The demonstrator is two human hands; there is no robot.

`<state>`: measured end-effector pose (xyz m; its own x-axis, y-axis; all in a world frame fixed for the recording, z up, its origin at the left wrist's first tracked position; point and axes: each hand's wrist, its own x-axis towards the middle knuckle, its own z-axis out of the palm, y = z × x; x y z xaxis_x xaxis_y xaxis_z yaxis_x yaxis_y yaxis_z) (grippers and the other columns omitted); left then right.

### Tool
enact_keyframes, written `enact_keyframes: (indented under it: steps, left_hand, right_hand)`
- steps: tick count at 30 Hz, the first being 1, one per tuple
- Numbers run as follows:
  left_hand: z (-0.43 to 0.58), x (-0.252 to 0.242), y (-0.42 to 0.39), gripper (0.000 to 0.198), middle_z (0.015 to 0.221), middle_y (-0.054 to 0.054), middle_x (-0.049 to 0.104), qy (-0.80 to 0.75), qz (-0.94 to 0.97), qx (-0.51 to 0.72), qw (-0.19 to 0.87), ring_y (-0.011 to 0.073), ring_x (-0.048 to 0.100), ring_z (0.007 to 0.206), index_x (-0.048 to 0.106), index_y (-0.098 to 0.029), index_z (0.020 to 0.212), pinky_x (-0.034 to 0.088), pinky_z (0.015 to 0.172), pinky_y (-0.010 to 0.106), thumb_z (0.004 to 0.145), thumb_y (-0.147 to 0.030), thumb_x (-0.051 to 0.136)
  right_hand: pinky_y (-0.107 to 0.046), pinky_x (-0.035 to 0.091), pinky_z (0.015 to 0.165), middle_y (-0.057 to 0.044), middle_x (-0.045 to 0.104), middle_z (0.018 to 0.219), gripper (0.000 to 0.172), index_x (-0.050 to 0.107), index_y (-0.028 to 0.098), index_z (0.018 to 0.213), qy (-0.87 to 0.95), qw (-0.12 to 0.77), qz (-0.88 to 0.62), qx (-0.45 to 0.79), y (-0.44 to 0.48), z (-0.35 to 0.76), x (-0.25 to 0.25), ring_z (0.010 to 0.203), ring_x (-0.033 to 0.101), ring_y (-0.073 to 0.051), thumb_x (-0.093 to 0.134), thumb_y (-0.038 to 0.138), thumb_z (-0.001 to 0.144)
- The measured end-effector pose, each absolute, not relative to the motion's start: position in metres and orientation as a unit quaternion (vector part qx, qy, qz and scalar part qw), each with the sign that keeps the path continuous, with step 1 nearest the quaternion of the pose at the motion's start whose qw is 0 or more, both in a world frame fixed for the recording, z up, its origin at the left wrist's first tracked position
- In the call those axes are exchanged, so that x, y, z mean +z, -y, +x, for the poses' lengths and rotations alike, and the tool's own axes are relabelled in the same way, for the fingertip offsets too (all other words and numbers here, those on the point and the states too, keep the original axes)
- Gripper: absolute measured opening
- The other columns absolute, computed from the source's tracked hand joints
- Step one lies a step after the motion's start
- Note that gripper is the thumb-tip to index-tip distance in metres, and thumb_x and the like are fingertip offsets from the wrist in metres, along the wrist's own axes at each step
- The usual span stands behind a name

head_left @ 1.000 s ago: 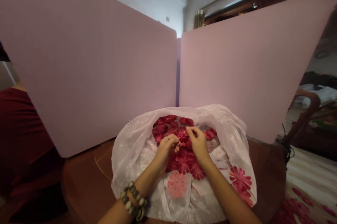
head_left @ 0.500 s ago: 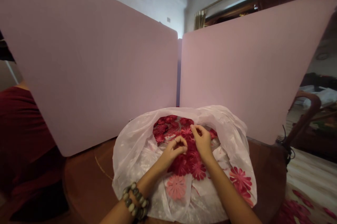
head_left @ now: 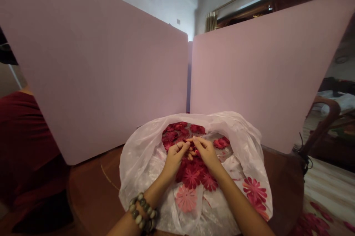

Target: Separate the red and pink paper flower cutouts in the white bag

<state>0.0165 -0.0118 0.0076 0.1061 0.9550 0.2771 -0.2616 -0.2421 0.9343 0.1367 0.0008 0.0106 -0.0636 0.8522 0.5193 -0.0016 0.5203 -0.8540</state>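
Fingers: both hands pinched, not released; tips meet on a small orange-red strip, too thin to make out further.
Left hand: curled, ring on one finger, beaded bracelet on the wrist.
Right hand: curled, fingertips on the strip from the right.
Change: hands were apart and loosely curled half a second ago; now they have closed in, fingertips together.
Strip location: centre of frame, held just above the pile.
Things: red flower cutouts heaped under both hands, material unclear; pink flower cutout just below them; all on a crumpled white plastic bag.
Rest: round wooden table under the bag; pink divider panels upper left and upper right; dark red garment far left; curved wooden chair arm at right; floral rug lower right; curtain top centre.
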Motion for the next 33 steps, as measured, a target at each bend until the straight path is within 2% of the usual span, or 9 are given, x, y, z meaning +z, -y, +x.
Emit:
enact_keyframes:
  steps: [9, 15, 20, 24, 28, 33]
  left_hand:
    - [0.016, 0.008, 0.011, 0.044, 0.054, 0.002, 0.064, -0.316, 0.537, 0.582, 0.522, 0.011, 0.054, 0.044, 0.063, -0.014, 0.059, 0.041, 0.049, 0.022, 0.06, -0.058, 0.072]
    - [0.015, 0.006, 0.01, 0.037, 0.055, 0.002, 0.065, -0.302, 0.513, 0.589, 0.547, 0.0103, 0.055, 0.046, 0.064, -0.014, 0.06, 0.041, 0.051, 0.022, 0.061, -0.05, 0.074]
    - [0.015, 0.002, 0.004, 0.025, 0.053, 0.0, 0.063, -0.278, 0.45, 0.599, 0.601, 0.0096, 0.054, 0.049, 0.067, -0.013, 0.059, 0.041, 0.052, 0.02, 0.058, -0.036, 0.077]
    - [0.014, 0.002, 0.006, 0.019, 0.054, -0.002, 0.06, -0.276, 0.38, 0.602, 0.645, 0.0075, 0.051, 0.05, 0.067, -0.012, 0.06, 0.041, 0.052, 0.018, 0.053, -0.026, 0.078]
    - [0.014, 0.002, 0.009, 0.015, 0.054, -0.003, 0.06, -0.283, 0.353, 0.59, 0.669, 0.0073, 0.051, 0.051, 0.065, -0.013, 0.058, 0.041, 0.053, 0.018, 0.052, -0.023, 0.075]
    - [0.016, -0.002, 0.006, 0.012, 0.05, -0.001, 0.061, -0.293, 0.431, 0.596, 0.611, 0.0092, 0.054, 0.05, 0.06, -0.014, 0.052, 0.041, 0.054, 0.019, 0.059, -0.022, 0.066]
  right_hand:
    - [-0.026, 0.044, 0.054, -0.003, 0.066, 0.067, 0.047, 0.075, 0.018, 0.082, 0.643, 0.59, -0.338, 0.352, -0.001, 0.138, 0.011, 0.062, 0.056, -0.017, 0.05, 0.058, 0.081]
    - [-0.026, 0.045, 0.057, -0.003, 0.065, 0.068, 0.046, 0.075, 0.018, 0.086, 0.672, 0.58, -0.328, 0.324, -0.002, 0.139, 0.01, 0.062, 0.056, -0.016, 0.046, 0.055, 0.085]
    - [-0.031, 0.047, 0.074, -0.007, 0.07, 0.083, 0.033, 0.074, 0.019, 0.081, 0.713, 0.586, -0.306, 0.233, -0.001, 0.139, 0.009, 0.079, 0.062, -0.019, 0.048, 0.039, 0.088]
    - [-0.036, 0.044, 0.084, -0.007, 0.073, 0.086, 0.017, 0.074, 0.021, 0.082, 0.734, 0.574, -0.308, 0.194, -0.002, 0.141, 0.008, 0.084, 0.064, -0.021, 0.058, 0.028, 0.082]
    - [-0.036, 0.046, 0.083, -0.007, 0.074, 0.083, 0.013, 0.074, 0.02, 0.077, 0.705, 0.588, -0.307, 0.25, -0.003, 0.14, 0.007, 0.083, 0.064, -0.022, 0.064, 0.027, 0.076]
    - [-0.029, 0.048, 0.062, -0.003, 0.069, 0.065, 0.018, 0.071, 0.018, 0.072, 0.648, 0.584, -0.33, 0.361, -0.005, 0.138, 0.005, 0.061, 0.061, -0.018, 0.064, 0.034, 0.072]
